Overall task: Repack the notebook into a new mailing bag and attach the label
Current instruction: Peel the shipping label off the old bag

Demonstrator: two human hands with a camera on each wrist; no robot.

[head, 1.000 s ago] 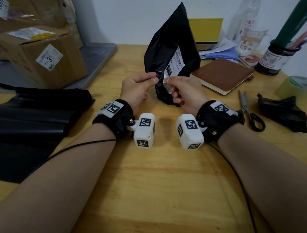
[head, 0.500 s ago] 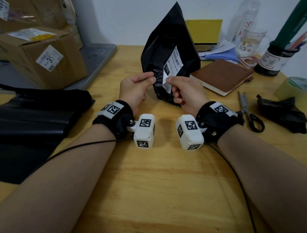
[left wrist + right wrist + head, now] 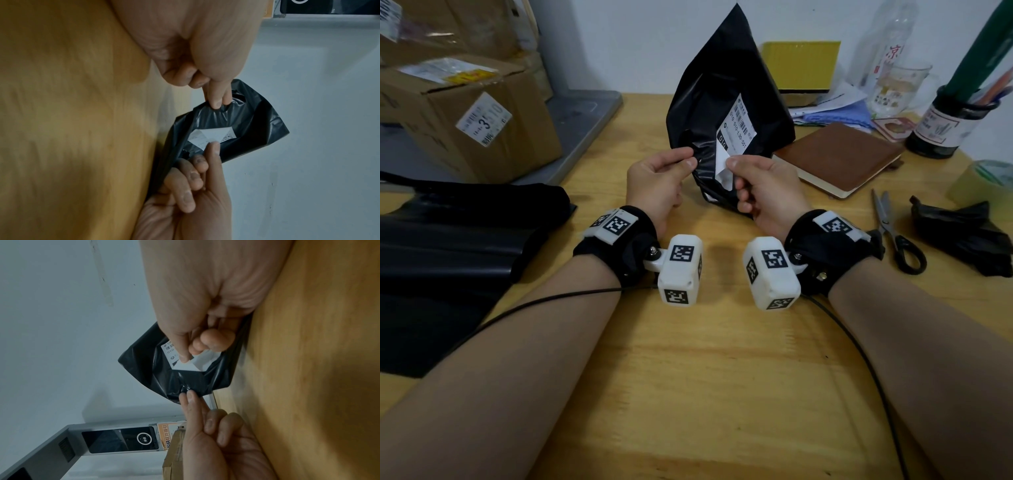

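Observation:
A black mailing bag [image 3: 726, 85] stands upright on the wooden table [image 3: 705, 377]. A white printed label [image 3: 738, 132] sticks to its front, with the lower corner peeled up and its blank back showing. My left hand [image 3: 688, 161] pinches the bag's plastic [image 3: 257, 121] just left of the label [image 3: 211, 134]. My right hand [image 3: 731, 161] pinches the lifted label corner [image 3: 197, 365] between thumb and forefinger. A brown notebook [image 3: 839, 157] lies closed on the table to the right of the bag.
A stack of flat black bags [image 3: 448, 240] lies at the left. Cardboard boxes [image 3: 465, 120] sit at the back left. Scissors [image 3: 897, 233], crumpled black plastic [image 3: 962, 236] and a tape roll [image 3: 986, 181] lie at the right. A dark bottle [image 3: 945, 126] and glass mug [image 3: 897, 89] stand behind.
My right hand has pulled the label's lower corner farther off the bag, so more of its white back shows. My hands have drawn slightly apart.

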